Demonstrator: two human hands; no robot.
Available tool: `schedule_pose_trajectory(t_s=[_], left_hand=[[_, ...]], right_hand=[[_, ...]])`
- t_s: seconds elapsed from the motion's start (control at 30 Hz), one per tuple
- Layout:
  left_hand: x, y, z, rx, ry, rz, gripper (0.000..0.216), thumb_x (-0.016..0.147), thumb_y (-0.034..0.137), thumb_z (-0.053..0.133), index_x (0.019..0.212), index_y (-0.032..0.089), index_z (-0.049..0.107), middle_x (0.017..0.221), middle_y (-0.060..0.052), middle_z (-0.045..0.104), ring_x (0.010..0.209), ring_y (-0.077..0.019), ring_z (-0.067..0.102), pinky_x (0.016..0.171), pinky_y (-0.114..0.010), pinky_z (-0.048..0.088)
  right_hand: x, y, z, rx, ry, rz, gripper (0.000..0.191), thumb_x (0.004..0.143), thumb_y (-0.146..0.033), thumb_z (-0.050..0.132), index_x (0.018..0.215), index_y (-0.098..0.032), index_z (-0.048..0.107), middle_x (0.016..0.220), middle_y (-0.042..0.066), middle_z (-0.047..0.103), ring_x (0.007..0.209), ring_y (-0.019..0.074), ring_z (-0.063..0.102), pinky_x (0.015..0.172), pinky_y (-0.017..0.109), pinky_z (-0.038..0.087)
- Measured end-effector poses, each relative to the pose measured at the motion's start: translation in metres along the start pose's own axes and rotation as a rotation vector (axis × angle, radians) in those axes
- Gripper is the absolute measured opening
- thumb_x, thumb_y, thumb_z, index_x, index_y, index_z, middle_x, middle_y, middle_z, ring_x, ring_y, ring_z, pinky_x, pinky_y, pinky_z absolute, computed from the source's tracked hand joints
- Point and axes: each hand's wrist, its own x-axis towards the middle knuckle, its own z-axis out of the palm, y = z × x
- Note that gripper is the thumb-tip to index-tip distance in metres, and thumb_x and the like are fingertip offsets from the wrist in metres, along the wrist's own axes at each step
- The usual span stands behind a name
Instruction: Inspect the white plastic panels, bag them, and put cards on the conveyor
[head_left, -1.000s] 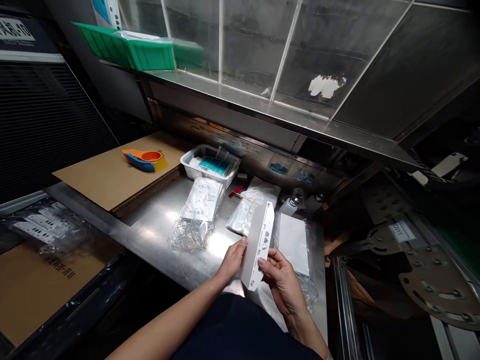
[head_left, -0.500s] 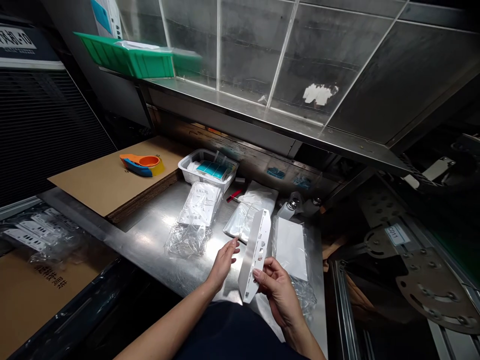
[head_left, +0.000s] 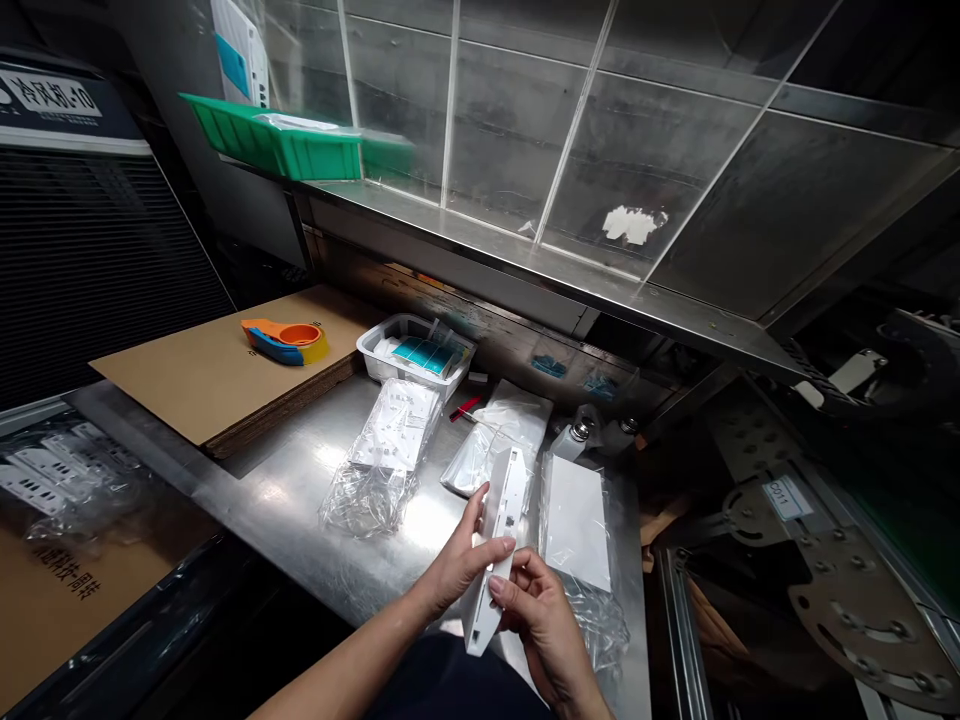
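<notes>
A long white plastic panel [head_left: 501, 520] with small cut-outs stands on edge above the steel table [head_left: 300, 480]. Both of my hands grip it near its lower end. My left hand [head_left: 461, 560] wraps it from the left with the thumb across its face. My right hand [head_left: 536, 615] pinches it from the right, just below. A bagged white panel [head_left: 576, 515] lies flat right beside them. Two other clear bags lie further back, one with a white part [head_left: 394, 430] and one mostly flat [head_left: 499, 435].
A white tray with teal packets [head_left: 415, 352] stands at the back of the table. An orange and blue tape dispenser [head_left: 285, 342] rests on a cardboard stack [head_left: 202, 375] at left. Green bins [head_left: 277, 145] sit on the shelf above. Machine parts [head_left: 847, 560] fill the right.
My left hand has gone from open beside the panel to gripping it. The panel has turned more edge-on and come lower, nearer to me.
</notes>
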Motion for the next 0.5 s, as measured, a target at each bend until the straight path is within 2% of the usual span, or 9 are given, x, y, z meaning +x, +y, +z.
schedule_pose_trajectory(t_s=[0.1,0.33,0.4,0.5], left_hand=[[-0.002,0.001,-0.001,-0.036,0.04,-0.055,0.083,0.074,0.037,0.064,0.142,0.023,0.018,0.129,-0.01,0.046,0.129,-0.0293,0.03,0.106,-0.043,0.021],[-0.004,0.0,-0.002,-0.088,0.017,-0.033,0.082,0.074,0.033,0.064,0.141,0.025,0.018,0.122,-0.009,0.049,0.116,-0.0265,0.045,0.1,-0.041,0.031],[-0.005,0.001,-0.001,-0.097,0.026,-0.022,0.082,0.074,0.032,0.063,0.141,0.025,0.017,0.123,-0.01,0.049,0.115,-0.0263,0.045,0.1,-0.041,0.031],[-0.008,0.003,0.001,-0.077,-0.014,0.007,0.087,0.073,0.033,0.065,0.142,0.025,0.012,0.129,-0.011,0.045,0.119,-0.0279,0.043,0.101,-0.042,0.032]], right_hand=[[-0.004,-0.002,0.003,0.005,-0.006,0.006,0.024,0.068,-0.031,0.074,0.078,-0.018,0.056,0.063,-0.003,0.052,0.057,0.0091,0.046,0.049,0.019,0.036],[-0.006,0.003,0.002,-0.011,-0.022,0.014,0.023,0.069,-0.031,0.074,0.078,-0.018,0.057,0.064,-0.003,0.052,0.058,0.0096,0.047,0.049,0.019,0.038],[-0.003,0.001,-0.002,-0.035,-0.004,0.018,0.028,0.067,-0.034,0.075,0.084,-0.018,0.059,0.07,0.0,0.056,0.062,0.0116,0.05,0.05,0.021,0.041],[0.006,-0.016,-0.006,-0.049,0.111,-0.026,0.041,0.067,-0.041,0.073,0.1,-0.02,0.06,0.087,0.004,0.06,0.074,0.0158,0.056,0.057,0.025,0.046]])
